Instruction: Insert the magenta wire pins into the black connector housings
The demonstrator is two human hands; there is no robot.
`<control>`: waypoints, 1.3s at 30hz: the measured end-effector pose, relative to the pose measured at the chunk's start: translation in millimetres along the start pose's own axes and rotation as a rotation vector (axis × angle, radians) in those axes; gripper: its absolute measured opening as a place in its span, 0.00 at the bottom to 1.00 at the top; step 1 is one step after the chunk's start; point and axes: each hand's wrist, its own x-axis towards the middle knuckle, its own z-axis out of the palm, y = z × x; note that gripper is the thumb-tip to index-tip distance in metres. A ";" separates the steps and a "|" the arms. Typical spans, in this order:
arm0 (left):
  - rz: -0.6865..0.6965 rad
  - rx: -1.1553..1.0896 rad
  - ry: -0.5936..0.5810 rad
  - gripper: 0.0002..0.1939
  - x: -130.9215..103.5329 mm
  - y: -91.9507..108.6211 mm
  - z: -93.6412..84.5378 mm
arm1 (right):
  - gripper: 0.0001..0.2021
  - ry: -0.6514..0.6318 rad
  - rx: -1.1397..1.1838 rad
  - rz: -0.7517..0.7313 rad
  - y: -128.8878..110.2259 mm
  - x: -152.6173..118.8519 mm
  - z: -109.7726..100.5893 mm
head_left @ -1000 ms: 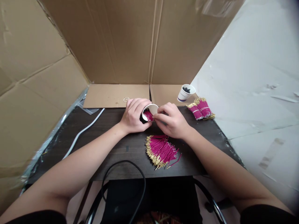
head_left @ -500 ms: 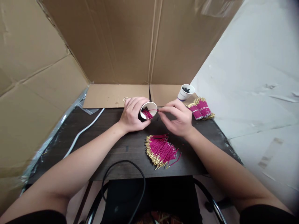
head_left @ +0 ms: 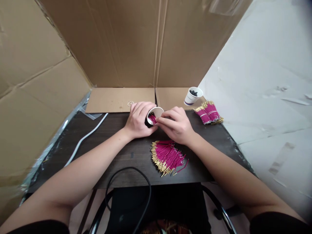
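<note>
My left hand [head_left: 139,120] is wrapped round a white paper cup [head_left: 159,111], tipped so its mouth faces me. Inside the cup lie magenta wires [head_left: 152,118] with dark ends. The pinched fingertips of my right hand [head_left: 177,125] are at the cup's mouth, by the magenta wires; which piece they grip is too small to tell. Below the hands, a fanned pile of magenta wires with gold tips [head_left: 167,157] lies on the dark table [head_left: 107,152].
A second paper cup [head_left: 193,96] with black pieces stands at the back right, beside tied magenta bundles [head_left: 209,112]. A white cable [head_left: 85,138] runs along the left, and a black cable [head_left: 129,168] loops at the front edge. Cardboard walls [head_left: 122,42] rise behind.
My right hand has moved left to the cup's mouth; the single magenta wire stretched between it and the cup no longer shows. My left hand and the cup have hardly moved.
</note>
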 end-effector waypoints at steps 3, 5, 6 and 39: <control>-0.058 0.011 -0.038 0.34 -0.2 0.9 -1.5 | 0.18 -0.048 0.105 0.039 2.9 0.6 -1.8; -0.072 0.010 -0.033 0.34 0.0 1.4 -2.6 | 0.16 -0.046 0.131 0.047 5.2 0.8 -3.5; -0.068 0.006 -0.024 0.34 0.1 1.6 -2.9 | 0.15 -0.050 0.126 0.042 6.1 1.0 -4.1; 0.007 -0.011 -0.006 0.36 1.4 1.6 -4.6 | 0.08 -0.122 -0.004 -0.044 9.2 0.3 -4.7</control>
